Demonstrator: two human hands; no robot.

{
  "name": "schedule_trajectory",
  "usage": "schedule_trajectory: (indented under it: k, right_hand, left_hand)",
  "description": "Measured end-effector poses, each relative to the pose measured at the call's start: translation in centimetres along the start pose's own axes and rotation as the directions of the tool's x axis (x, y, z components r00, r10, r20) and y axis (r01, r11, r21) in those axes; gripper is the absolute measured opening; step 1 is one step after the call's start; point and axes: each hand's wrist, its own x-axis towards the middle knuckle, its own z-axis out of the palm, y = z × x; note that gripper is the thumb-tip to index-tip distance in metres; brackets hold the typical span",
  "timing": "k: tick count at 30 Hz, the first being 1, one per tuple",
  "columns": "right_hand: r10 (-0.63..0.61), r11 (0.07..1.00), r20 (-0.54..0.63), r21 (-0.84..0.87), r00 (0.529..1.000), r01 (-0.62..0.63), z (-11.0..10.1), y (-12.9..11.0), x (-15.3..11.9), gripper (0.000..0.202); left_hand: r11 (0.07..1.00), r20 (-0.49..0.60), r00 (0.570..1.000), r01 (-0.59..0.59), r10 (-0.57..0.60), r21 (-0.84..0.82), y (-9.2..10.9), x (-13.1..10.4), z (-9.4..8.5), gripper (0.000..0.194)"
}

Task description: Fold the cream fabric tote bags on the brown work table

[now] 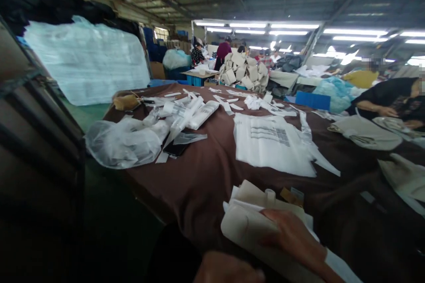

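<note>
My right hand [294,239] comes in from the lower right and lies on a stack of folded cream fabric pieces [245,225] at the near edge of the brown-covered table [206,172]. Its fingers curl over the top piece. Only the top of my left hand [227,270] shows at the bottom edge, just left of the stack; its fingers are hidden. A small white tube-like part [270,195] and a tan tag [288,195] stick up behind the stack.
White plastic bags with a barcode [272,143] lie mid-table. Clear bags and paper strips [133,141] crowd the left. A person in black [388,97] handles cream bags [365,132] at the right. A dark rack [36,141] stands close on the left.
</note>
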Motion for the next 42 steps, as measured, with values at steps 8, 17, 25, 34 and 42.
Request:
schedule_trajectory:
  k: [8, 17, 25, 34, 42]
  right_hand:
    - [-0.119, 0.993, 0.049, -0.002, 0.992, 0.119, -1.2, 4.0, -2.0, 0.036]
    - [0.004, 0.947, -0.198, -0.314, 0.980, -0.067, 2.3, 1.6, -2.7, 0.054]
    - [-0.214, 0.955, -0.143, -0.238, 0.966, 0.176, 1.9, 3.6, -2.1, 0.045]
    - [-0.208, 0.959, -0.054, -0.206, 0.977, 0.193, 1.6, 3.9, -1.9, 0.050]
    - [-0.250, 0.948, -0.116, -0.231, 0.961, 0.218, 1.7, 4.0, -2.2, 0.045]
  left_hand:
    - [0.741, 0.260, 0.794, 0.606, -0.549, -0.288, -7.1, 9.6, 0.2, 0.026]
    - [0.848, 0.269, 0.854, 0.499, -0.446, -0.177, -8.3, 12.1, 2.3, 0.033]
    - [0.862, 0.102, 0.860, 0.505, -0.500, -0.037, -7.1, 13.7, 2.9, 0.018]
    - [0.847, 0.060, 0.845, 0.530, -0.532, 0.045, -7.2, 14.7, 3.3, 0.018]
    - [0.875, 0.278, 0.839, 0.483, -0.468, 0.014, -7.3, 14.9, 1.5, 0.031]
